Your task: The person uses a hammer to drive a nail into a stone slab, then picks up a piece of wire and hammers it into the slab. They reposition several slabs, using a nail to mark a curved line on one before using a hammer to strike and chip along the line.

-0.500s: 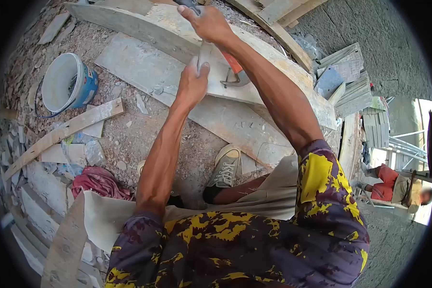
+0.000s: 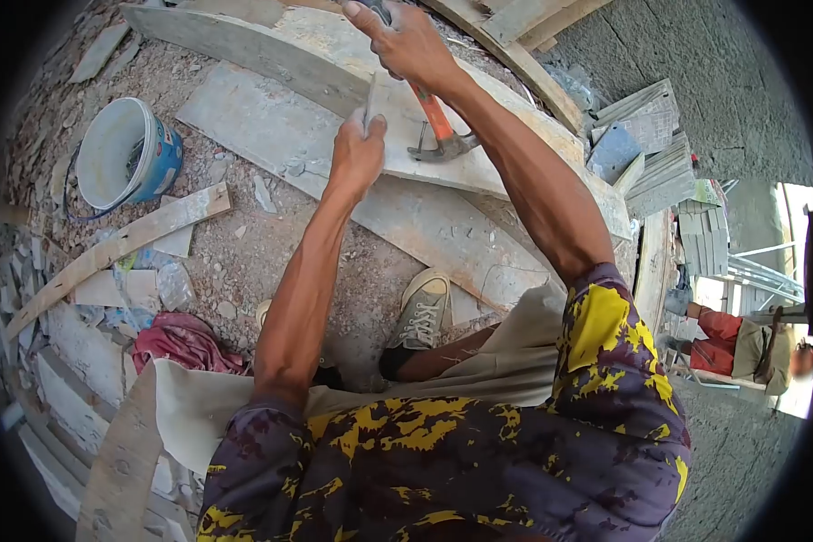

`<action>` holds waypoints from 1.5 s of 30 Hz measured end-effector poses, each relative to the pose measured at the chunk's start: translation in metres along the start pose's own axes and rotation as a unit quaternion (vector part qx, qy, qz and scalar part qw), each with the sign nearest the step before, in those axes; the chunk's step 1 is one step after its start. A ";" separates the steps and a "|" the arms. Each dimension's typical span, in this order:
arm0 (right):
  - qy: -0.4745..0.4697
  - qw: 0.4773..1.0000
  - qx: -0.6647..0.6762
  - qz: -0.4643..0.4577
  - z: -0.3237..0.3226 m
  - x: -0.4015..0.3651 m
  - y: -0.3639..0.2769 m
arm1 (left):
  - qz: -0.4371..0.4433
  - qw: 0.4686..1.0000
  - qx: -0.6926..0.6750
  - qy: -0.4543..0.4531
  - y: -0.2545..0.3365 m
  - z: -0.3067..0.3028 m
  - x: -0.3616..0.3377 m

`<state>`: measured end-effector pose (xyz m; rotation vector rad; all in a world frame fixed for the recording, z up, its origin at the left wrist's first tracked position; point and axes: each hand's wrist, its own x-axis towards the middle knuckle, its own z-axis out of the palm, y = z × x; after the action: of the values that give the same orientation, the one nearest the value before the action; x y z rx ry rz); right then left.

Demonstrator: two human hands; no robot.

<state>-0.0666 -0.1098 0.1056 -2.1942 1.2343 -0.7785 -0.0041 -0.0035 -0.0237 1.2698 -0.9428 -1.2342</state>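
My right hand (image 2: 411,45) is closed round the dark handle of a hammer (image 2: 436,117), whose orange shaft slants down to a metal claw head. The head is beside an upright nail (image 2: 422,135) over a pale wooden board (image 2: 397,104). My left hand (image 2: 359,149), lower and to the left, grips the edge of a thin wooden piece (image 2: 370,97) standing against the boards. Its fingers are partly hidden behind the wood. Long planks (image 2: 253,126) lie beneath on the rubble.
A white and blue bucket (image 2: 113,155) stands at left, near a curved wood strip (image 2: 126,237). A maroon cloth (image 2: 182,345) lies below. Stacked panels (image 2: 659,172) are at right. Another person in red shorts (image 2: 716,343) sits far right.
My right hand has shifted slightly right and down, and more of the hammer's orange shaft and head shows. My left hand has moved slightly left, still on the wood.
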 end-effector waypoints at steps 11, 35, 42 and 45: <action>-0.028 0.997 -0.049 -0.049 0.032 -0.002 -0.003 | 0.050 0.995 0.086 -0.028 0.027 -0.008 -0.012; -0.009 0.993 -0.048 -0.107 0.021 -0.022 -0.027 | 0.050 0.993 0.108 0.023 -0.001 -0.003 -0.006; -0.045 0.991 -0.072 0.108 0.064 0.027 0.061 | 0.042 0.995 0.088 -0.031 0.004 -0.010 -0.013; -0.063 0.985 -0.089 0.136 0.073 0.037 0.075 | 0.058 0.996 0.064 -0.035 -0.004 -0.009 -0.006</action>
<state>-0.0447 -0.1662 0.0120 -2.1106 1.5470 -0.4270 0.0035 0.0043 -0.0280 1.2594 -1.1456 -1.1475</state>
